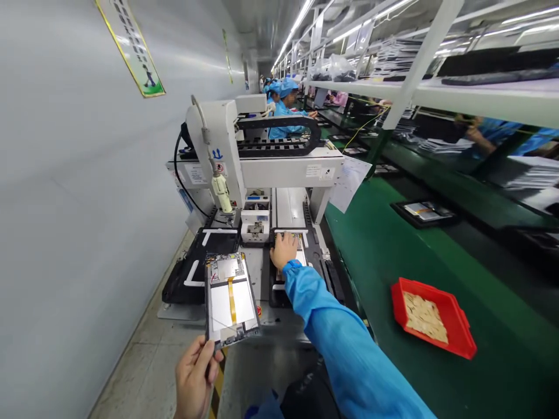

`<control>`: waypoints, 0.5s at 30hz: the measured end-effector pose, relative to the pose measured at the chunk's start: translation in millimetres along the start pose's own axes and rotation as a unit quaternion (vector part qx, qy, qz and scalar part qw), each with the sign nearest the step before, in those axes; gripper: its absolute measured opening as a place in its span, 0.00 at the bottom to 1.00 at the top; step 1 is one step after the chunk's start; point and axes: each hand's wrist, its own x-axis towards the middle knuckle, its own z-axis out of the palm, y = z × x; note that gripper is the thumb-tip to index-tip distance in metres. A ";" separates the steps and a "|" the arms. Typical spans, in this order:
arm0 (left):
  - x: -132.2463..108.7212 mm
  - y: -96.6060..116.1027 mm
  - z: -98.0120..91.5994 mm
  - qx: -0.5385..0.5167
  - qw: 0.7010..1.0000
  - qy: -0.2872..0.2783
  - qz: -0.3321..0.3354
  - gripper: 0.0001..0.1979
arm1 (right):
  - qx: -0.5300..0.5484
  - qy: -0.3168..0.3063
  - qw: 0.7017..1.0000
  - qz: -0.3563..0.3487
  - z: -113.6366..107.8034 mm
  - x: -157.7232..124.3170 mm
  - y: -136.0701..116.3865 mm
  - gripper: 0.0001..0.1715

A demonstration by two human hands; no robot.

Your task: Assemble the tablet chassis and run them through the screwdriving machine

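Observation:
My left hand (195, 372) pinches the lower corner of an open tablet body (230, 298), its silver battery and a yellow strip of tape facing up, held above the machine's front edge. My right hand (283, 249), in a blue sleeve, reaches forward and lies with fingers bent on another tablet body (300, 251) seated in the right black fixture (317, 259) of the white screw machine (262, 169). The left black fixture (196, 265) lies just beyond the held tablet body.
A green conveyor belt (393, 256) runs along the right, carrying a red tray (432, 317) of small parts and a black tray (423, 212) with a device. Shelves with stacked parts hang overhead. Other workers in blue sit further down the line. A grey wall stands at left.

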 end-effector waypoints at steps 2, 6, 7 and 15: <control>5.9 -1.1 8.3 -0.002 1.000 -0.006 -0.002 0.22 | 0.005 0.000 1.000 0.010 -8.1 6.5 0.1 0.30; 22.6 -6.6 32.3 -0.003 0.999 -0.052 -0.003 0.21 | 0.043 0.001 0.998 0.054 -46.7 19.3 27.2 0.20; 28.0 -8.6 39.3 -0.001 0.998 -0.067 -0.001 0.21 | 0.057 0.000 0.996 0.065 -57.7 21.5 39.7 0.20; 78.5 -22.2 106.7 0.017 0.988 -0.155 0.002 0.21 | 0.219 0.008 0.973 0.066 -130.7 2.7 133.2 0.31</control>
